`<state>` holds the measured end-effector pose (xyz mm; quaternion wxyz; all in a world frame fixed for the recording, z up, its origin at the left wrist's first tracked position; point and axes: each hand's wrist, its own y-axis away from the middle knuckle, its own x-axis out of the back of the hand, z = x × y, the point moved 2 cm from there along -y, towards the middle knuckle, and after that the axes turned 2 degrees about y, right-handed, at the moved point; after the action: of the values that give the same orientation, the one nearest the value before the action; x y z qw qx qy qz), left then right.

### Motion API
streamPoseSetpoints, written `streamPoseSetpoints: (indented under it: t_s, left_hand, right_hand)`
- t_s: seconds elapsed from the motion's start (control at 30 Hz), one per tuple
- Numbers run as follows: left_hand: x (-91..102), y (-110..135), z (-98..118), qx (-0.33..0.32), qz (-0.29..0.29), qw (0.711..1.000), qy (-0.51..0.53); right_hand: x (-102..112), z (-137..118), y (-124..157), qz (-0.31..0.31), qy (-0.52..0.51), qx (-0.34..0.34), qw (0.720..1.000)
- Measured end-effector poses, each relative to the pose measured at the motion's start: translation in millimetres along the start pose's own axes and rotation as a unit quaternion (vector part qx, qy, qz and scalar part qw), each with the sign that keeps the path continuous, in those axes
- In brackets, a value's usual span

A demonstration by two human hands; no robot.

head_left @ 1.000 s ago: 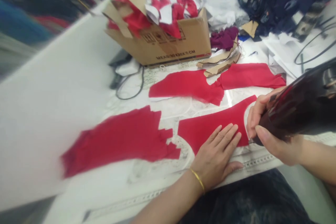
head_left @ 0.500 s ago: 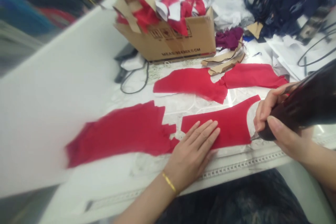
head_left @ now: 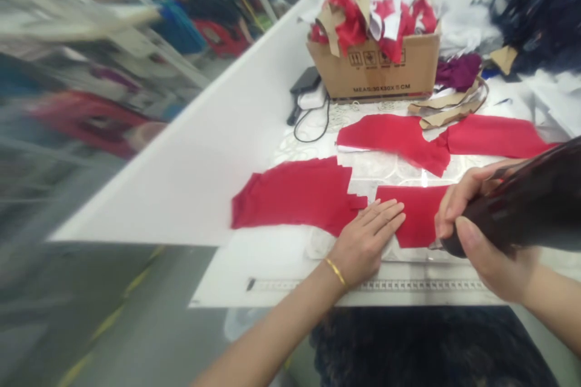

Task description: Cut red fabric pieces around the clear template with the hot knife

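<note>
My left hand, with a yellow band at its wrist, lies flat with fingers stretched out over the left end of a red fabric piece. My right hand is wrapped round a thick, dark handheld tool, whose kind I cannot make out. Its thin tip is at the near edge of that piece, whose right part the hand and tool hide. Left of my left hand lies a red fabric stack with stepped edges. Farther back are two more red pieces, one on the left and one on the right.
A cardboard box full of red, white and brown scraps stands behind. Left of it are a dark device and a cable. Brown paper strips, purple cloth and dark cloth lie right. A measuring tape runs along the front.
The view has swung left, so things sit farther right. Relative to the red piece, the tool's tip has moved left along its near edge, and my left hand lies nearer its left end.
</note>
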<state>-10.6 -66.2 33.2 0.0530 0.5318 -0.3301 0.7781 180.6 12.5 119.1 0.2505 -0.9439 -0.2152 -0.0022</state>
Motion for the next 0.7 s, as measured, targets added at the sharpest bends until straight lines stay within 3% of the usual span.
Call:
streamPoseSetpoints:
  t_s: [0.07, 0.27, 0.7]
  left_hand:
    - [-1.6, 0.3, 0.1, 0.003, 0.012, 1.000, 0.006]
    - [-2.8, 1.9, 0.8, -0.002, 0.023, 1.000, 0.013]
    - [-1.3, 0.0, 2.5, -0.006, 0.038, 0.999, 0.003]
  right_hand:
    - [-11.3, -0.4, -2.1, -0.024, -0.005, -0.008, 1.000]
    - [-28.7, 4.6, -1.1, -0.013, -0.009, 0.001, 1.000]
    - [-33.7, 12.8, 5.2, 0.016, -0.021, 0.022, 0.999]
